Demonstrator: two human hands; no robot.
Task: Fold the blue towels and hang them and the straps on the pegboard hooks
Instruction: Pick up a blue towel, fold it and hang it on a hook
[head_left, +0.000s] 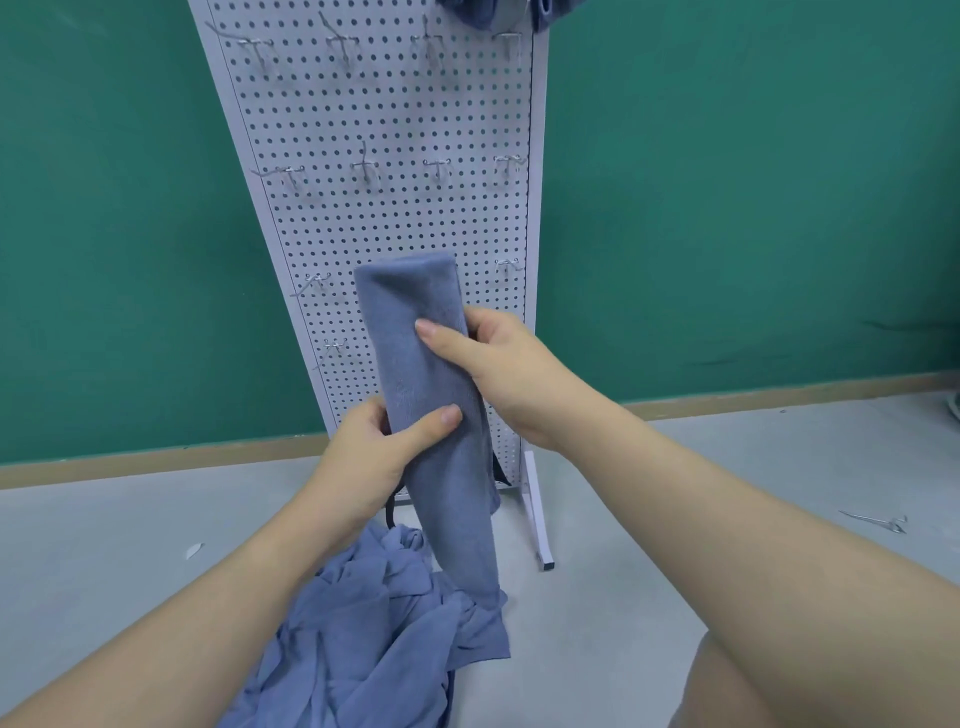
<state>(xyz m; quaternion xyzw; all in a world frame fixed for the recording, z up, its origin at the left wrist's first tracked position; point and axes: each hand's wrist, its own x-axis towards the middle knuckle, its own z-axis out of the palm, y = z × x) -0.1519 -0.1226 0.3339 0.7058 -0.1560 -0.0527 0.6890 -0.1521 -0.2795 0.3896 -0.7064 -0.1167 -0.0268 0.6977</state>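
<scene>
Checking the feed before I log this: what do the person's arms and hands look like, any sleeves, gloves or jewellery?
Both forearms are bare right to the frame edge, with no sleeves in view. The left hand and right hand wear no gloves, rings, watch or wristband that I can see. Fingernails are short and unpainted.

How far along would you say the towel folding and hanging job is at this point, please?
Early to midway. Done: some blue cloth already hangs at the top of the pegboard. In hand: the left hand and right hand both grip a folded towel, held up before the board. Left: a heap of unfolded towels on the floor, a dark strap behind it, and many bare hooks.
</scene>
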